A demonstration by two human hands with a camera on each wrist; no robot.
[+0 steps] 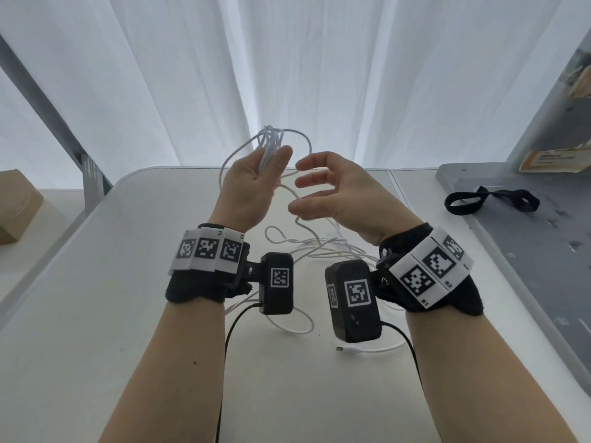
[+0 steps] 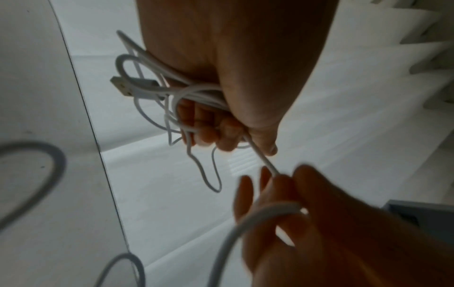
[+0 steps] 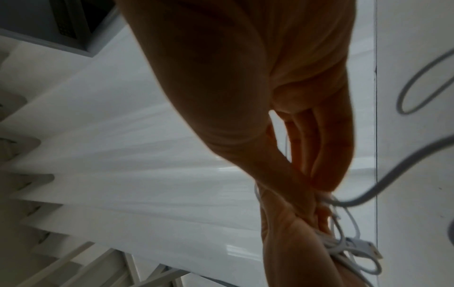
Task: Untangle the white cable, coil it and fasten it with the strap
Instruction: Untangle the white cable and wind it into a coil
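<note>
My left hand (image 1: pixel 252 187) is raised above the table and grips a bunch of loops of the white cable (image 1: pixel 271 139). One USB plug (image 2: pixel 132 87) sticks out of that bunch. A single strand runs from the left thumb to my right hand (image 1: pixel 335 190), whose curled fingers (image 2: pixel 282 186) hold it close beside the left hand. The remaining cable lies in loose loops on the white table (image 1: pixel 96 314) under my wrists, ending in a second plug (image 1: pixel 343 349). The black strap (image 1: pixel 489 199) lies apart on the grey mat at the right.
A grey mat (image 1: pixel 527 266) covers the table's right side, with a yellow-labelled board (image 1: pixel 543 161) leaning behind it. A cardboard box (image 1: pixel 16 206) sits off the left edge. White curtains hang behind the table.
</note>
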